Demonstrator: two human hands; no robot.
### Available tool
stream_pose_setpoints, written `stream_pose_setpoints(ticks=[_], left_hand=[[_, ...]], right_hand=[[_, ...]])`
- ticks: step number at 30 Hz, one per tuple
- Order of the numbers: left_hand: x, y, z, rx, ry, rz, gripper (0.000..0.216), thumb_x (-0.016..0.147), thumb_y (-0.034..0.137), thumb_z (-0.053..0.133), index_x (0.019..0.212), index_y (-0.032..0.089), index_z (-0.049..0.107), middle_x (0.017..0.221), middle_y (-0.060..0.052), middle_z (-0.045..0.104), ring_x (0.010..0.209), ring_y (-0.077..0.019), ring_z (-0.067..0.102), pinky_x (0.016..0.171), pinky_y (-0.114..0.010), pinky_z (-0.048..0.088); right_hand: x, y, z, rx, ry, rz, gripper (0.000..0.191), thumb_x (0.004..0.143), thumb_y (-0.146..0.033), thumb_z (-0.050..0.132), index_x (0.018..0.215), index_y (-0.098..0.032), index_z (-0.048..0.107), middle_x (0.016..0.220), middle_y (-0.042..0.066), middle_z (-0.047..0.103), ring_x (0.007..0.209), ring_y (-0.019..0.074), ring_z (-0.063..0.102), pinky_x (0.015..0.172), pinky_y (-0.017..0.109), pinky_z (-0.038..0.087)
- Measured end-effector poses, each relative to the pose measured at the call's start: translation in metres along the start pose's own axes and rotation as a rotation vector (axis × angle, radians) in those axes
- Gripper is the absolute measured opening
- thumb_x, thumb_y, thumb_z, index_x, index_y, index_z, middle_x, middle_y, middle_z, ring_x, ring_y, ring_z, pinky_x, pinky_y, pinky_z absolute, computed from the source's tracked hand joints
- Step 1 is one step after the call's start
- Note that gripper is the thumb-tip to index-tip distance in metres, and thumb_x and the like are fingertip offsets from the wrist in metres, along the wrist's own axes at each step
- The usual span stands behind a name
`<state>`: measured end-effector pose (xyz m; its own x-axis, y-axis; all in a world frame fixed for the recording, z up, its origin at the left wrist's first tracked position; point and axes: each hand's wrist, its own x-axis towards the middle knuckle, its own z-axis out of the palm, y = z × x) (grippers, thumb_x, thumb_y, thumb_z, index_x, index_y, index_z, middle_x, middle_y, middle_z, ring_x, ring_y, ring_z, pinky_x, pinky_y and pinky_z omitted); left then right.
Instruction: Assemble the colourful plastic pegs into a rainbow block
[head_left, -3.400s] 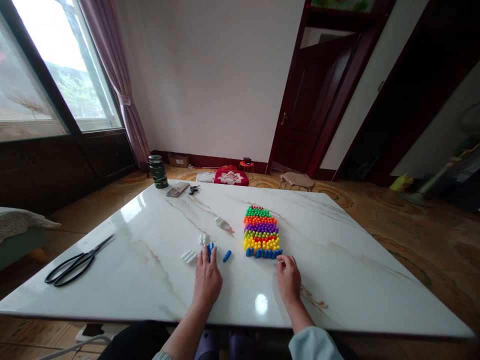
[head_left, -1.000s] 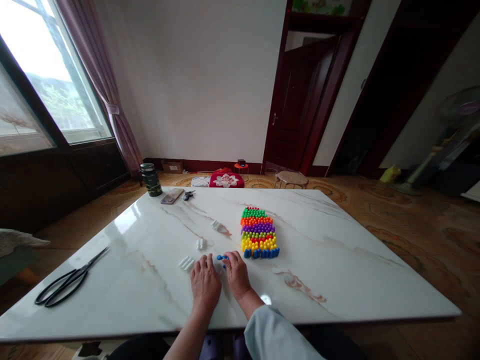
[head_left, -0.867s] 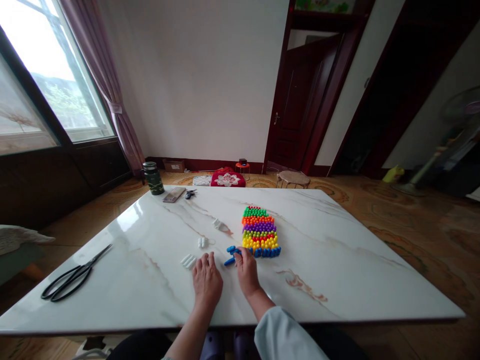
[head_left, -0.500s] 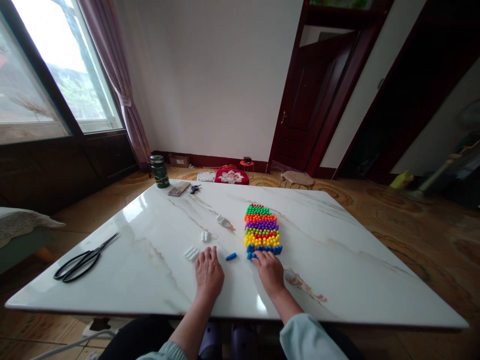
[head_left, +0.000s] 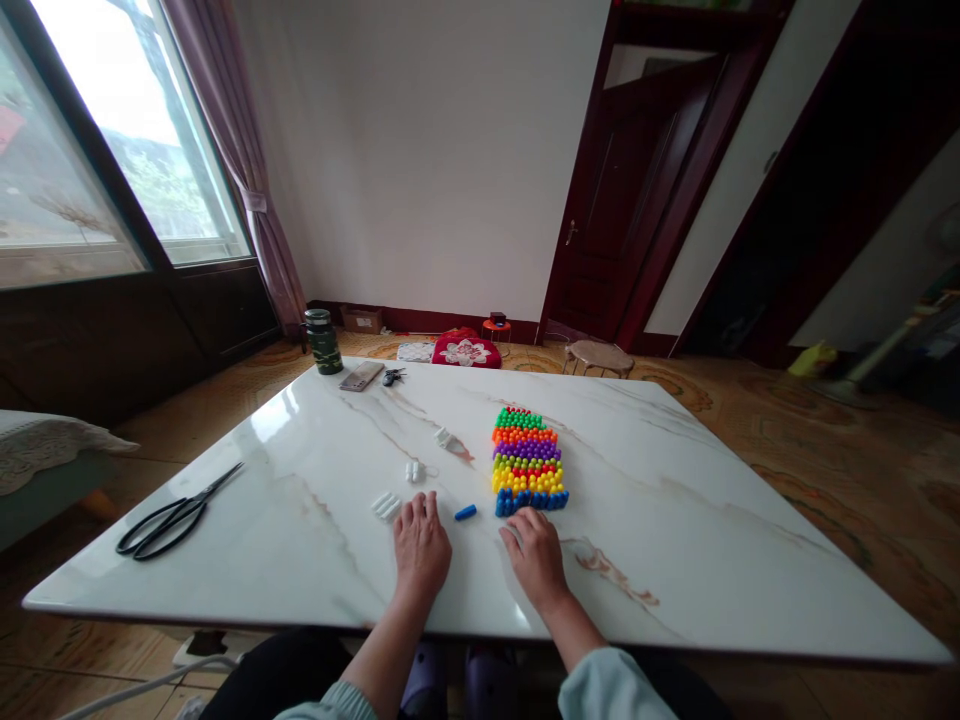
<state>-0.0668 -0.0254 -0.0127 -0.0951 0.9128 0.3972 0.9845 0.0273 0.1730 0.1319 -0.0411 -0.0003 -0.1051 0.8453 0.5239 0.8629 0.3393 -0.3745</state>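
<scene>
My left hand (head_left: 422, 548) rests on the table with its fingers stretched out, beside several white ribbed pieces (head_left: 386, 506). My right hand (head_left: 536, 552) is open and holds nothing I can see. Its thumb is apart from the fingers, just in front of a row of small blue peg-like figures (head_left: 510, 503). Behind the blue ones, yellow (head_left: 529, 482), purple (head_left: 526, 451), orange (head_left: 525, 436) and green (head_left: 519, 419) figures form close rows, with some red ones among them. Between my hands a single blue figure (head_left: 465, 512) lies on its side.
More white pieces lie at the middle (head_left: 414, 471) and farther back (head_left: 444, 438) on the marble-patterned table (head_left: 300, 590). Black-handled scissors (head_left: 176, 515) lie at the left. A green flask (head_left: 323, 343), a phone (head_left: 361, 376) and keys (head_left: 393, 376) are at the far left corner.
My right hand has let go of the blue figures at the left end of the front row and drawn back slightly. Those figures now line up with the row. My left hand stays put.
</scene>
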Motion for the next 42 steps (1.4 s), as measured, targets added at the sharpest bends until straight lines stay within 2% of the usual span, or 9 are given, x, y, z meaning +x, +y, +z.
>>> stream_pose_setpoints(ticks=[7,12,17,23,27,31,35,39,42], left_hand=[[0.0,0.001,-0.001,0.007,0.014,0.014,0.048,0.087,0.009,0.036,0.131,0.007,0.054,0.127,-0.017,0.057,0.113,-0.0308,0.048,0.092,-0.042,0.039],[0.0,-0.001,-0.001,0.006,0.043,0.024,0.047,0.087,0.009,0.038,0.13,0.007,0.055,0.124,-0.017,0.058,0.112,-0.0302,0.05,0.092,-0.041,0.04],[0.0,-0.002,0.001,-0.003,0.061,0.038,0.045,0.087,0.011,0.039,0.129,0.007,0.056,0.124,-0.017,0.058,0.109,-0.0295,0.05,0.09,-0.041,0.041],[0.0,-0.001,0.0,-0.009,0.043,0.027,0.045,0.088,0.009,0.037,0.13,0.008,0.055,0.126,-0.016,0.058,0.112,-0.0287,0.049,0.091,-0.04,0.04],[0.0,0.0,-0.001,-0.013,0.027,0.021,0.046,0.087,0.008,0.037,0.13,0.007,0.055,0.127,-0.016,0.057,0.113,-0.0295,0.048,0.092,-0.041,0.039],[0.001,0.0,0.0,-0.016,0.018,0.013,0.048,0.086,0.008,0.037,0.13,0.007,0.055,0.127,-0.017,0.057,0.114,-0.0299,0.047,0.093,-0.042,0.039],[0.0,-0.001,0.001,-0.019,0.016,0.014,0.048,0.086,0.008,0.036,0.131,0.008,0.055,0.128,-0.016,0.056,0.115,-0.0295,0.047,0.094,-0.041,0.039],[0.0,-0.001,0.002,-0.025,0.012,0.017,0.049,0.086,0.009,0.035,0.132,0.008,0.054,0.129,-0.017,0.056,0.115,-0.0297,0.046,0.095,-0.042,0.038],[0.0,-0.001,0.0,-0.036,0.007,0.008,0.049,0.086,0.009,0.035,0.132,0.009,0.054,0.129,-0.017,0.056,0.115,-0.0295,0.046,0.095,-0.043,0.038]], right_hand=[[0.005,-0.014,0.013,0.083,-0.026,0.009,0.021,0.092,-0.019,0.05,0.104,-0.017,0.067,0.103,0.008,0.066,0.095,0.0188,0.061,0.086,0.03,0.045],[0.024,-0.048,0.035,0.073,-0.203,-0.071,0.044,0.087,-0.002,0.043,0.123,-0.022,0.059,0.12,0.006,0.062,0.103,0.0154,0.061,0.087,0.024,0.047],[0.029,-0.068,0.043,-0.112,-0.327,0.05,0.031,0.086,-0.002,0.045,0.097,-0.019,0.067,0.099,0.007,0.064,0.089,0.0174,0.064,0.077,0.025,0.049],[-0.002,-0.057,0.021,0.121,-0.132,0.009,0.017,0.083,-0.01,0.058,0.091,-0.024,0.065,0.093,0.003,0.064,0.094,0.02,0.059,0.082,0.029,0.047],[-0.007,-0.025,0.005,0.31,0.15,0.179,0.013,0.088,-0.019,0.052,0.097,-0.02,0.062,0.092,0.005,0.065,0.082,0.0172,0.06,0.075,0.028,0.049],[-0.004,0.013,-0.002,0.374,0.344,0.315,0.024,0.088,-0.033,0.051,0.104,-0.017,0.06,0.088,0.007,0.064,0.071,0.0168,0.059,0.065,0.028,0.051],[-0.003,0.033,0.001,0.317,0.299,0.307,0.023,0.085,-0.032,0.052,0.098,-0.016,0.062,0.084,0.007,0.063,0.066,0.0169,0.058,0.065,0.031,0.051],[0.002,0.035,0.007,0.268,0.192,0.247,0.016,0.083,-0.026,0.05,0.091,-0.018,0.062,0.085,0.008,0.063,0.071,0.0187,0.06,0.069,0.033,0.051],[0.004,0.033,0.008,0.282,0.207,0.25,0.016,0.084,-0.025,0.051,0.094,-0.017,0.059,0.085,0.007,0.062,0.068,0.0175,0.059,0.068,0.032,0.051]])
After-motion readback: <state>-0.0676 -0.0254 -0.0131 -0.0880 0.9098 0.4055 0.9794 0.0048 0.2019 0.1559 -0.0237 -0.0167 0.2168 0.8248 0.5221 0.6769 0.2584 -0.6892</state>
